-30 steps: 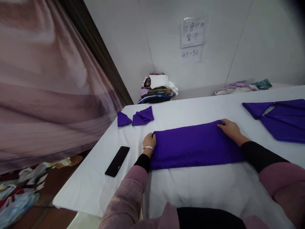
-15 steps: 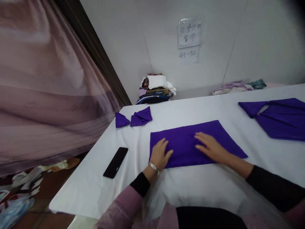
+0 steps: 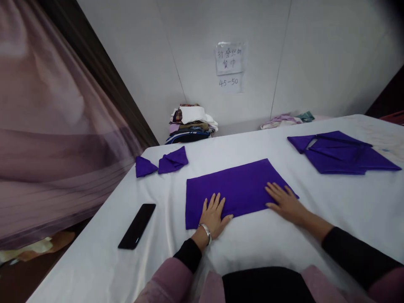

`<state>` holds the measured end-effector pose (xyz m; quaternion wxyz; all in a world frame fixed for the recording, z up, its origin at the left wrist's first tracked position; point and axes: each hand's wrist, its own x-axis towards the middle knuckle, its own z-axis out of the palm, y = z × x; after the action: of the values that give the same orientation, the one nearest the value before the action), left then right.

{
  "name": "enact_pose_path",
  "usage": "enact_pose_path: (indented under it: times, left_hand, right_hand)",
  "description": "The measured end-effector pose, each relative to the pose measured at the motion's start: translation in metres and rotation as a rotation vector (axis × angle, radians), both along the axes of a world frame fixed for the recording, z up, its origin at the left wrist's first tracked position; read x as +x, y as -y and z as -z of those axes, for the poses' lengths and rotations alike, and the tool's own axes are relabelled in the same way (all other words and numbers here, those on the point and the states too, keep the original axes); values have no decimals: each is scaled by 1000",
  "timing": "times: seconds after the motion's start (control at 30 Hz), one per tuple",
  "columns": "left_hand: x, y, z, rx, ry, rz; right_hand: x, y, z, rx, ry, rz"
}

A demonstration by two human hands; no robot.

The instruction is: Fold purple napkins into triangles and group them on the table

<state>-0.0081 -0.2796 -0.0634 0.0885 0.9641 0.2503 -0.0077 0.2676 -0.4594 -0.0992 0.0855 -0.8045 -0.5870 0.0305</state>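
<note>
A purple cloth napkin lies flat as a long rectangle on the white-covered table, its long edge towards me. My left hand rests on its near edge, left of the middle, with the fingers spread; a silver bracelet circles that wrist. Over the near right corner lies my right hand, palm down, fingers stretched out. Neither hand grips the fabric. Parts of the near edge are hidden under both hands.
Two small folded purple pieces lie at the back left. Left of the napkin is a black phone. More folded purple cloth lies at the right. Stacked clothes stand behind the table, and a pink curtain hangs at its left.
My right hand has slid right across the napkin, from its middle to the near right corner. The left hand has moved towards the near edge and flattened. The view has shifted right.
</note>
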Motion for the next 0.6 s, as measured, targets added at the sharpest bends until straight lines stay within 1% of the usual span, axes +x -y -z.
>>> enact_pose_path:
  times: [0.07, 0.13, 0.17, 0.23, 0.27, 0.33, 0.4, 0.47, 0.53, 0.6]
  left_hand:
    - [0, 0, -2, -2, 0, 0]
    - [0, -1, -3, -10, -1, -2]
    - [0, -2, -4, -24, -7, -9]
    - [3, -4, -7, -69, -20, -44]
    - [7, -4, -9, -85, -20, -70]
    - [17, -2, -14, -77, 6, -99]
    - [30, 3, -16, -25, 40, -70]
    - [43, 11, -16, 23, 29, -29]
    - [52, 16, -12, 47, -30, -44]
    - [51, 16, -7, 67, -83, -90]
  right_hand:
    - [35, 27, 4, -24, 60, 145]
    - [53, 45, 3, -38, 99, 251]
    - [55, 49, 0, -31, 111, 281]
    - [44, 45, -10, 4, 112, 277]
    - [31, 38, -16, 27, 98, 237]
    - [-2, 15, -28, 29, 25, 97]
    - [-37, -12, -37, 41, -61, -62]
    - [-67, -37, -40, 56, -148, -196]
    - [-85, -53, -39, 61, -211, -279]
    - [-88, -58, -37, 48, -248, -301]
